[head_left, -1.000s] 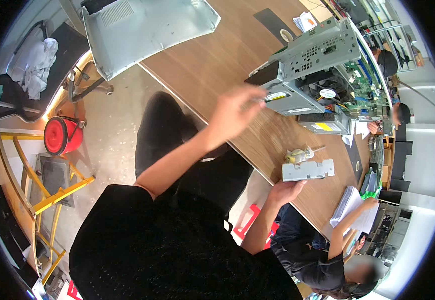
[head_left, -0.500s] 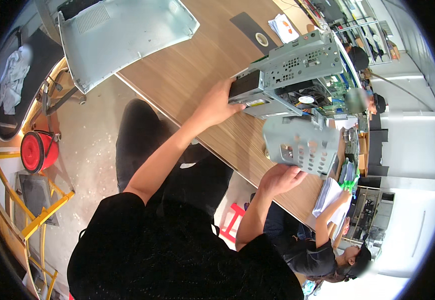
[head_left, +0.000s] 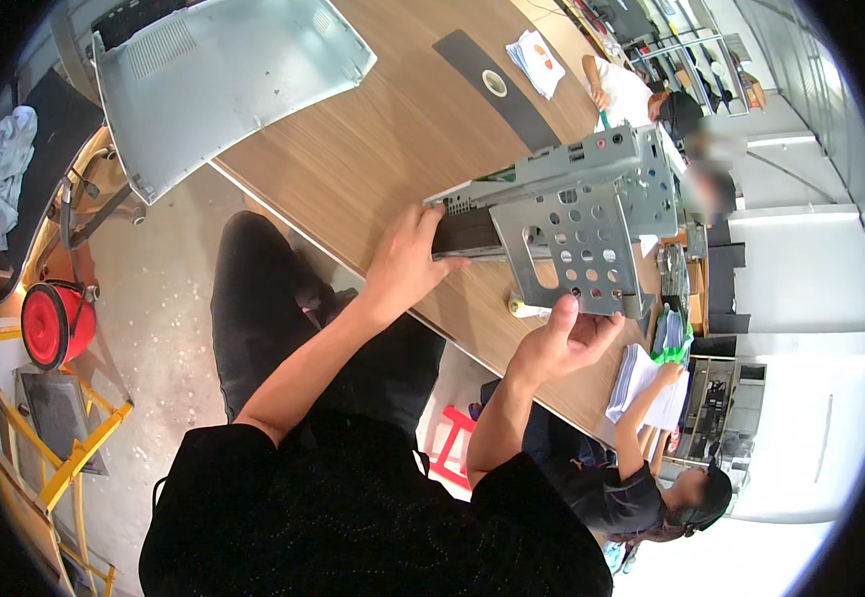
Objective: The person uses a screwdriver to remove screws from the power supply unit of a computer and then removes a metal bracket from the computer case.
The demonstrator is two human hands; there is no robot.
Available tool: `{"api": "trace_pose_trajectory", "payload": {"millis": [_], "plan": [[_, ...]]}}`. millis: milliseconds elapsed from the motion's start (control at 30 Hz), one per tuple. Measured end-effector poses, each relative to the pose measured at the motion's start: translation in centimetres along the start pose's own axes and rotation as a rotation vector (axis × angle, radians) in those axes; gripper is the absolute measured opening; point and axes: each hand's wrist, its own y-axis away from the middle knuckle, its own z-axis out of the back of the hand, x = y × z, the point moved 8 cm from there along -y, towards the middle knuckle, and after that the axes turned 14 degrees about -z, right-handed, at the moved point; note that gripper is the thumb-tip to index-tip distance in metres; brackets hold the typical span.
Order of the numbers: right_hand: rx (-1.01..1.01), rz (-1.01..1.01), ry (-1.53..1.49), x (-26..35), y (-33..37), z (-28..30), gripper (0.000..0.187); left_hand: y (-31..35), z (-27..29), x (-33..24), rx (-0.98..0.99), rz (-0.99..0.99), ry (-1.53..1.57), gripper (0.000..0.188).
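In the head view, your left hand is closed around the dark front end of the black drive, which pokes out of the grey computer chassis standing on the wooden worktop; that grip seems to steady the unit. Your right hand pinches the lower edge of the perforated metal drive bracket, holding it upright against the chassis side, apparently so the holes face you. Near your right hand, a small pale roll lies on the worktop. The removed grey side panel rests well apart, at the far corner.
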Motion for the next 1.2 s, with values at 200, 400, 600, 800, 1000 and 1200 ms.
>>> {"api": "trace_pose_trajectory", "payload": {"millis": [200, 400, 600, 800, 1000, 1200], "plan": [[-0.071, 0.06, -0.023, 1.4, 0.0, -0.3, 0.056, 0.1, -0.1, -0.2, 0.007, -0.03, -0.016, 0.073], [-0.029, 0.018, -0.035, 1.1, 0.2, -0.7, 0.061, 0.1, -0.1, 0.0, 0.017, -0.045, -0.008, 0.074], [0.03, 0.017, -0.064, -0.1, -0.2, -0.2, 0.069, 0.0, 0.2, -0.3, 0.027, -0.048, -0.015, 0.073], [0.01, 0.031, -0.137, -1.6, -2.9, 2.8, 0.076, 0.1, 2.4, -2.6, -0.072, 0.05, 0.066, 0.067], [0.1, 0.079, -0.279, -2.8, -3.3, 3.1, 0.068, 0.4, 4.5, -11.7, -0.148, -0.428, 0.333, 0.047], [0.022, 0.095, -0.279, -3.5, -3.7, 3.0, 0.054, -0.9, 1.2, -13.7, -0.026, -0.427, 0.243, 0.042]]}}
